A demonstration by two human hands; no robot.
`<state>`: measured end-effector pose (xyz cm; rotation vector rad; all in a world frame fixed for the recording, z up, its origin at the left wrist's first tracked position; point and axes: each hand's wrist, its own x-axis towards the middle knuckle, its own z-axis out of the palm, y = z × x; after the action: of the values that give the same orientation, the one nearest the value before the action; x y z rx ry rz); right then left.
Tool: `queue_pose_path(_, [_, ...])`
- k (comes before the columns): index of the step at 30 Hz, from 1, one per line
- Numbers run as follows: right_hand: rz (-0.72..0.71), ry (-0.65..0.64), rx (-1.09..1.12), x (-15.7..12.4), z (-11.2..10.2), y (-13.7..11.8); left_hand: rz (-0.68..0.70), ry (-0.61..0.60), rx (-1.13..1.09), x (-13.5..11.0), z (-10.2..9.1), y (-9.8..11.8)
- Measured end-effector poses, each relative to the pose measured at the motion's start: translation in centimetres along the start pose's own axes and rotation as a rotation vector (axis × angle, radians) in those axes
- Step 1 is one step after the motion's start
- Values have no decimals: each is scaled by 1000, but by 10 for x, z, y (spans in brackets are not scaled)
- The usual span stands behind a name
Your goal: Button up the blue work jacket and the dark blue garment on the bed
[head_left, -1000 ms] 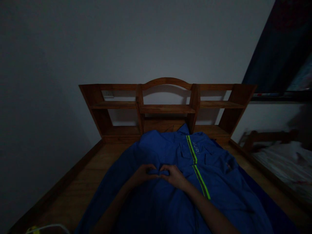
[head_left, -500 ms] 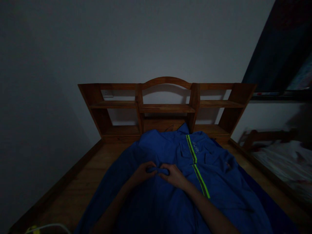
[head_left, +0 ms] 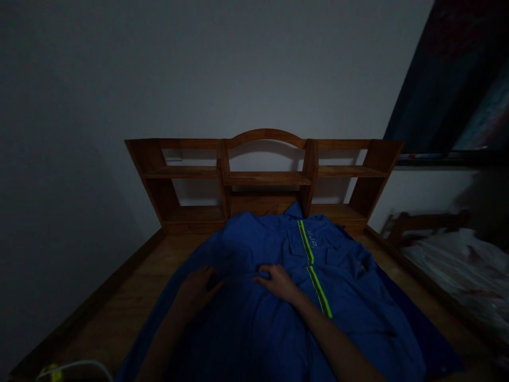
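Observation:
A blue work jacket [head_left: 342, 297] with a neon yellow-green stripe [head_left: 312, 265] lies spread on a wooden bed platform [head_left: 119, 318], collar toward the headboard. My left hand [head_left: 195, 289] rests on the jacket's left front panel, fingers stretched out flat. My right hand [head_left: 278, 281] lies on the middle of the jacket, fingers curled down onto the cloth near the front edge; the dim light hides whether they pinch it.
A wooden headboard with open shelves [head_left: 264, 178] stands against the grey wall. A white cable with a yellow piece [head_left: 59, 369] lies at the lower left corner. Another bed with pale bedding [head_left: 457, 265] is at the right, a dark curtain above it.
My hands were together pinching the jacket's middle; the left hand has moved left and flattened on the cloth. The right hand has stayed near the middle. The view has shifted slightly.

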<state>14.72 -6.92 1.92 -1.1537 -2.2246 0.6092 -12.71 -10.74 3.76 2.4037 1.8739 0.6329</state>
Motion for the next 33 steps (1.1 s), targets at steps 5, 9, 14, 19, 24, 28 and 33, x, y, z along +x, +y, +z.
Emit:
queue_pose_path(5, [-13,8,-4,-1,0,-2,-203,-56,-228,-16,16,-19])
queue_pose_path(9, [-1,-4,-13,-2,-1,-3,-358,17,-394,-24,30,-22])
queue_pose_path(14, [7,-18,-19,-4,-2,-5,-379,41,-421,-27,34,-18])
queue_pose_path(19, [0,-6,-31,-4,-1,-5,-349,-30,-536,-32,25,-20])
queue_pose_path(24, [-27,-18,-17,-4,0,-5,-302,-68,-617,-36,19,-25])
queue_pose_path(28, [-27,-14,-28,-4,2,-3,-355,-53,-559,-35,23,-24])
queue_pose_path(33, [-11,-14,-57,-4,3,-2,-343,2,-476,-33,28,-20])
